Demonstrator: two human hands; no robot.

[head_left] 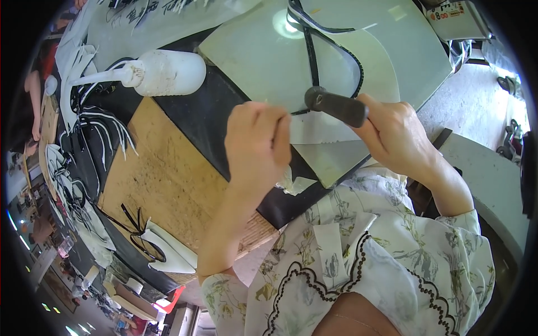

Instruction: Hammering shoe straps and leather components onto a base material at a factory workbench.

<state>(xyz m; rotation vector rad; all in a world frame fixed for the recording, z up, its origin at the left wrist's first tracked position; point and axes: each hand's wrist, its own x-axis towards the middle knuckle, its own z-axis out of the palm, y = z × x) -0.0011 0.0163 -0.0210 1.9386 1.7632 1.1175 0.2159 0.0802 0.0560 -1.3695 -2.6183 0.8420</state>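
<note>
My right hand (395, 131) is wrapped round a dark hammer (339, 107), its rounded end over the pale slab (252, 56). My left hand (258, 137), slightly blurred, is closed with its fingers curled at the slab's near left edge. A thin black strap (312, 56) with white edging runs down the slab and passes under the hammer, its end reaching my left fingertips. Another stretch of the strap curves round to the right, along a whitish sheet (372, 61). What lies between my left fingers is mostly hidden.
Left of the slab, a white squeeze bottle (171, 73) lies on its side with its nozzle pointing left. A stained brown board (162, 168) covers the near left. Black-handled scissors (148, 246) rest by its edge; bundles of black and white straps (103, 126) hang farther left.
</note>
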